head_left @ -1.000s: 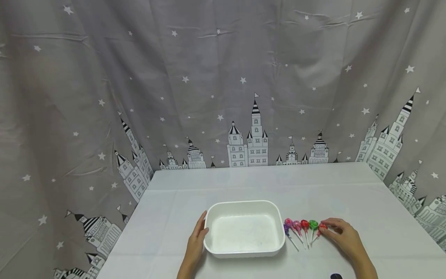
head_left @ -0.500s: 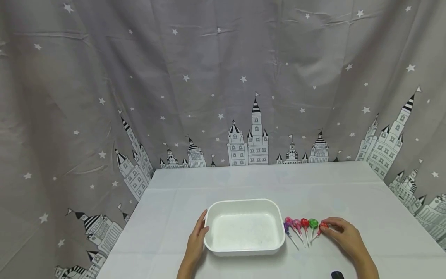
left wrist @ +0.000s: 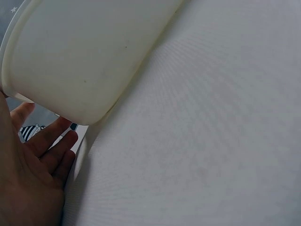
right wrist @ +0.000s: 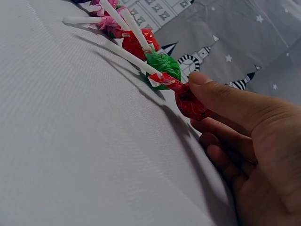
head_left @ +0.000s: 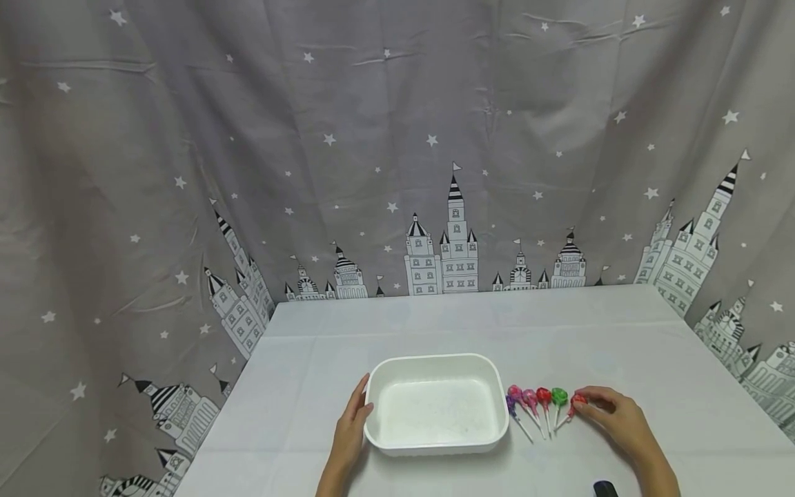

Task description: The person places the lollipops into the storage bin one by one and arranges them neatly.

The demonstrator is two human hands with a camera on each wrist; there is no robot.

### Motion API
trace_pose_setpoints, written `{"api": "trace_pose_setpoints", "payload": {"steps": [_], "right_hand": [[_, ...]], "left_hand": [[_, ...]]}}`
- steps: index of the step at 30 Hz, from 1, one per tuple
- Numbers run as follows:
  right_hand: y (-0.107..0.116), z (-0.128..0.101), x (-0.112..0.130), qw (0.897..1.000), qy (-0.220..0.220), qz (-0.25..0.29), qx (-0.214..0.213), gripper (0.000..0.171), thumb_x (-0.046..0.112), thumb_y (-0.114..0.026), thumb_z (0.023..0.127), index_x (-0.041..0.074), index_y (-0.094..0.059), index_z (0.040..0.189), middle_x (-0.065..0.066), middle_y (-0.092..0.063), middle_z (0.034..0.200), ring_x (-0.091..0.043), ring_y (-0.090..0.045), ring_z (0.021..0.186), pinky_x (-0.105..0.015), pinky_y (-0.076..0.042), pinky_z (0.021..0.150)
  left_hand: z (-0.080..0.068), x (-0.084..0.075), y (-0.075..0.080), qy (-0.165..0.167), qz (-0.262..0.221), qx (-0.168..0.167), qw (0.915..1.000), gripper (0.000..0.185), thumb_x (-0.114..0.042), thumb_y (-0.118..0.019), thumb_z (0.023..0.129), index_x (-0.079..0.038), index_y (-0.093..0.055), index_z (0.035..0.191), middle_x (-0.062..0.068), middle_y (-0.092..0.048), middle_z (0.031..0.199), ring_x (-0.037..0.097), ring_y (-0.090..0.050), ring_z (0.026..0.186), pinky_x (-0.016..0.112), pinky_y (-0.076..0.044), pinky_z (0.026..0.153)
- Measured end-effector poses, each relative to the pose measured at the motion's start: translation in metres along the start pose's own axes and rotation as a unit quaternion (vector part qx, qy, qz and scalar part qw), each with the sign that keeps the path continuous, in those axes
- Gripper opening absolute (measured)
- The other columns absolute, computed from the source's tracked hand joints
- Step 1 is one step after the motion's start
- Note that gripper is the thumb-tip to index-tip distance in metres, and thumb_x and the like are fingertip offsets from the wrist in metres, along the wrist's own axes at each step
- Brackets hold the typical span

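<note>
The curtain [head_left: 397,138] and table [head_left: 472,324] fill the frame as they did a second ago, and the white tray [head_left: 435,449] sits low centre with my left hand [head_left: 349,435] flat and open against its left side, unmoved. My right hand [head_left: 611,417], lower right, has only settled a little, its thumb and fingers pinching the red lollipop [right wrist: 190,101] at the right end of the row, which has not lifted yet. I can read no writing on the wrappers.

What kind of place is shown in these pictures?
Probably a staged indoor recording setup, not a lived-in room: a grey castle-and-star curtain screens off a white-covered table bearing only a white tub and lollipops.
</note>
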State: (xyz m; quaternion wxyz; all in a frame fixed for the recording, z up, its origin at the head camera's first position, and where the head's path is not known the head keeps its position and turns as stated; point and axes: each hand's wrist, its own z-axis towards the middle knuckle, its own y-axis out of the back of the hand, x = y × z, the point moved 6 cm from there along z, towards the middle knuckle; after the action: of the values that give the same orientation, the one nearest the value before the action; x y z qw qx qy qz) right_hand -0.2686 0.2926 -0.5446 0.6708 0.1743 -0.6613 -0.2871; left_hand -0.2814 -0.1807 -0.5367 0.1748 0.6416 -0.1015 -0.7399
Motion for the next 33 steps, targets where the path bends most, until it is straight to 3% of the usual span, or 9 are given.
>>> {"api": "trace_pose_setpoints", "payload": {"steps": [5, 14, 25, 33], "right_hand": [[0.001, 0.001, -0.001, 1.000, -0.005, 0.001, 0.004, 0.057, 0.047, -0.067, 0.079, 0.002, -0.062, 0.113, -0.020, -0.059, 0.115, -0.039, -0.053, 0.105, -0.054, -0.042, 0.087], [0.002, 0.002, -0.002, 1.000, 0.000, 0.005, 0.007, 0.058, 0.046, -0.066, 0.080, 0.000, -0.062, 0.114, -0.021, -0.060, 0.114, -0.039, -0.054, 0.105, -0.054, -0.043, 0.088], [0.001, 0.001, 0.000, 1.000, -0.011, 0.014, 0.025, 0.057, 0.043, -0.067, 0.080, 0.000, -0.060, 0.117, -0.016, -0.063, 0.110, -0.024, -0.060, 0.094, -0.046, -0.048, 0.085], [0.014, 0.002, 0.025, 0.998, 0.041, 0.052, 0.020, 0.047, 0.033, -0.067, 0.084, 0.000, -0.060, 0.117, -0.014, -0.065, 0.108, -0.001, -0.060, 0.085, -0.019, -0.051, 0.073]], "left_hand": [[-0.002, -0.006, 0.001, 0.006, -0.010, 0.004, 0.9999, 0.048, -0.021, -0.043, 0.096, -0.021, -0.034, 0.144, 0.012, -0.037, 0.143, 0.036, -0.039, 0.126, 0.054, -0.033, 0.101], [0.000, 0.001, -0.001, 0.007, -0.007, -0.002, 1.0000, 0.048, -0.023, -0.044, 0.096, -0.026, -0.035, 0.143, 0.012, -0.040, 0.142, 0.035, -0.041, 0.125, 0.054, -0.034, 0.100], [-0.001, 0.002, 0.001, 0.006, -0.002, -0.006, 1.0000, 0.048, -0.024, -0.045, 0.095, -0.026, -0.036, 0.143, 0.015, -0.045, 0.137, 0.036, -0.044, 0.122, 0.056, -0.035, 0.099], [0.000, -0.001, 0.001, 0.004, -0.012, -0.001, 0.9999, 0.048, -0.023, -0.044, 0.096, -0.023, -0.035, 0.143, 0.013, -0.041, 0.140, 0.034, -0.041, 0.125, 0.053, -0.033, 0.101]]}}
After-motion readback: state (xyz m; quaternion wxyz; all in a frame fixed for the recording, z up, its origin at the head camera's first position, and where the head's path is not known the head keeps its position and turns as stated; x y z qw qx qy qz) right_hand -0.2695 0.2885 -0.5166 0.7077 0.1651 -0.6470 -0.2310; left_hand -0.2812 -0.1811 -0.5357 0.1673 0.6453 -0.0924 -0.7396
